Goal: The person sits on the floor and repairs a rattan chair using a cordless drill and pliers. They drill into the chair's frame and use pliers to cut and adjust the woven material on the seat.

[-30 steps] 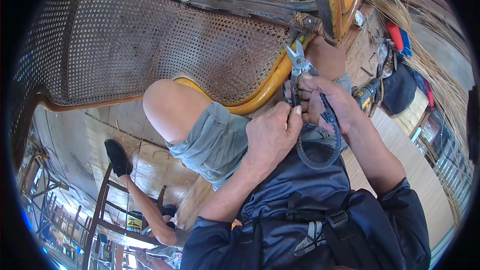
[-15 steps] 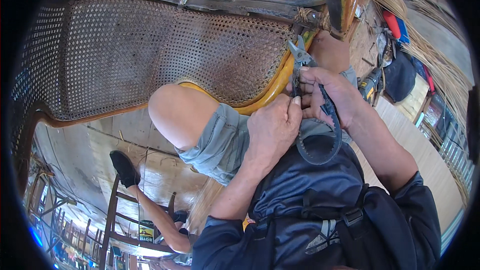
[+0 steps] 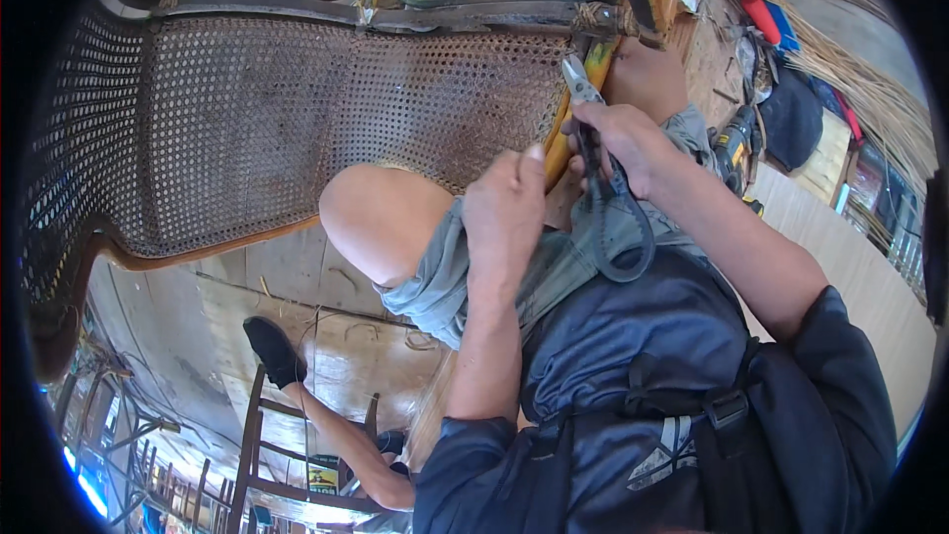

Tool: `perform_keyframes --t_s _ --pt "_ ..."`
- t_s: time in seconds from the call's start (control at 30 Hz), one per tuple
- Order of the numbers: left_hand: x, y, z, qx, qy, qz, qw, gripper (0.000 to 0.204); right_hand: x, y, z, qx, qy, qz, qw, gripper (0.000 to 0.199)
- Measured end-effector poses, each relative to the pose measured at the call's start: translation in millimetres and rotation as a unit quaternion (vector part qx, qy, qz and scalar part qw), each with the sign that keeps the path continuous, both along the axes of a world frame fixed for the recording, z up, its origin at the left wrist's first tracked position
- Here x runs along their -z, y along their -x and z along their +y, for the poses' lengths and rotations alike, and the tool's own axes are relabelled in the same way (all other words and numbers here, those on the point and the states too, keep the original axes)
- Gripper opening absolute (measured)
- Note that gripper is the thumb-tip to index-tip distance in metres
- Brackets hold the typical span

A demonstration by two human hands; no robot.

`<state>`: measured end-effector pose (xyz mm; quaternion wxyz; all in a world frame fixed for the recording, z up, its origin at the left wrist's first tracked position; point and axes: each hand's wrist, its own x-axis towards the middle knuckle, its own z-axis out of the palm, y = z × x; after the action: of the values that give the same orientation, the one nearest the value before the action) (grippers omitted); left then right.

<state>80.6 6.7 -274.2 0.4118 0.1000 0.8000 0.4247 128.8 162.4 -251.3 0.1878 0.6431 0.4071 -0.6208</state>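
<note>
My right hand (image 3: 625, 146) is closed around a pair of pruning shears (image 3: 583, 89), whose grey blades point up toward the far side. The dark handles run down past my palm, and a looped end hangs over my lap. My left hand (image 3: 502, 208) is curled just left of the shears, apart from them, with the thumb against the bent fingers. Whether anything is between those fingers I cannot make out. Beyond both hands lies a brown woven cane panel (image 3: 267, 109) in a bent rattan frame (image 3: 597, 61), its yellow edge close to the blades.
A power drill (image 3: 733, 138), a dark cap (image 3: 791, 129) and a red-and-blue tool (image 3: 766, 20) lie to the right. Long cane strands (image 3: 840, 69) spread at the far right. At lower left, another person's leg (image 3: 346, 435) is beside a wooden ladder-like frame (image 3: 252, 425).
My left hand has moved left, away from the shears. In my right hand the shears' handles and blades have come closer together, and the shears have shifted slightly up and left.
</note>
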Motion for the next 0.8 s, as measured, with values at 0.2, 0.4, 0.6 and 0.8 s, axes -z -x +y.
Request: perform_keyframes --t_s 0.2,0.4,0.6,0.8 --pt "7.8 0.4 -3.1 -0.076 -0.051 -0.009 0.996 0.039 -5.0 5.1 6.2 -0.038 0.006 -0.005 0.999 0.031" --pt "6.1 5.8 0.3 -0.114 -0.087 0.003 0.990 0.032 -15.0 2.9 7.5 -0.027 0.046 -0.003 0.999 0.037" --pt "8.0 8.9 -1.3 -0.122 -0.096 0.006 0.988 0.028 -26.3 25.6 13.8 -0.033 0.070 -0.038 0.996 0.043" --pt "8.5 11.1 -2.6 -0.162 -0.160 -0.021 0.973 0.027 -21.2 34.7 29.0 -0.074 0.059 -0.077 0.993 0.042"
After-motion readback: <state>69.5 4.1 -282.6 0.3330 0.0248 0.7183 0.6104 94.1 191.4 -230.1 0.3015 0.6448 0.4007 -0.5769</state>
